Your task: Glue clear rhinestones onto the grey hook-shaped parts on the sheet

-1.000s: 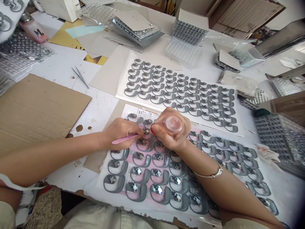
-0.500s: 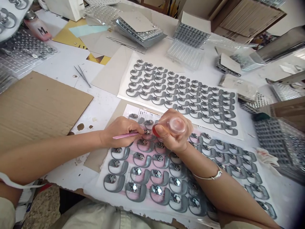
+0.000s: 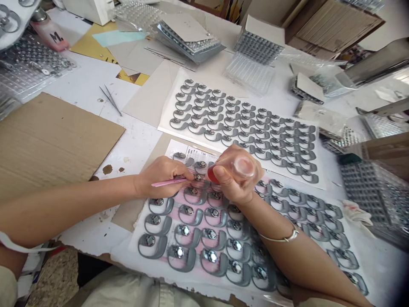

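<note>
Tabletop (image 3: 136, 144), brown-stained, carton (image 3: 329, 25) beyond, left grip (image 3: 162, 174) pinching pink tool (image 3: 168, 182), right grip (image 3: 235, 186) clasping bottle (image 3: 244, 167)

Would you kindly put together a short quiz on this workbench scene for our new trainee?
1. True or false: the right hand holds a translucent pinkish bottle.
2. Which of these is in the left hand? A) a crumpled white cloth; B) a slim pink tool; C) a silvery metal bangle.
3. Where do the thin grey metal tweezers lie?

Key: 1. True. 2. B. 3. On the white tabletop, just past the far edge of the flat brown cardboard sheet.
</note>
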Demonstrator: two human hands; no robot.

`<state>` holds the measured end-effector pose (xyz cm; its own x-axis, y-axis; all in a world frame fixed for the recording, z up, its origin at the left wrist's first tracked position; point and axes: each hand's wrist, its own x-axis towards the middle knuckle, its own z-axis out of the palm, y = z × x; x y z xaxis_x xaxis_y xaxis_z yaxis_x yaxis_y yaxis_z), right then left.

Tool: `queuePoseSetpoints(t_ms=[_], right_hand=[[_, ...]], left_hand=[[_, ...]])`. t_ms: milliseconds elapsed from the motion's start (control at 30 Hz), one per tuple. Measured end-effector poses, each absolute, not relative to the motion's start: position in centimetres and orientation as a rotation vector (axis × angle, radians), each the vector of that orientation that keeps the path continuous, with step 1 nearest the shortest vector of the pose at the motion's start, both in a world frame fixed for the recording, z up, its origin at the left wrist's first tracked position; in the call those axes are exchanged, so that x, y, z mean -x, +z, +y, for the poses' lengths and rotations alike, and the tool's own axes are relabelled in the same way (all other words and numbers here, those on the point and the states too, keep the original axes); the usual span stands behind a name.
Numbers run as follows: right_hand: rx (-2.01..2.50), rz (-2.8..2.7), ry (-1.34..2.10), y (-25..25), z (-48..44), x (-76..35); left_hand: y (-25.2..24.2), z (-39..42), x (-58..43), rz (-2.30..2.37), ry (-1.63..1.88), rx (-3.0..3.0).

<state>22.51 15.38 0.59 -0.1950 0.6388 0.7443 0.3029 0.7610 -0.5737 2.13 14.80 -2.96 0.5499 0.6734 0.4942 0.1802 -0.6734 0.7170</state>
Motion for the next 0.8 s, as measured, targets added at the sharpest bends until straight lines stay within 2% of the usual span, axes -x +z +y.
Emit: queuePoseSetpoints(t_ms=[800], right_hand=[[0.703,-1.794,0.343,0.10,15.07,-22.15]], left_hand=[[-2.78,14.83,-2.14,0.678,1.058,-2.173]])
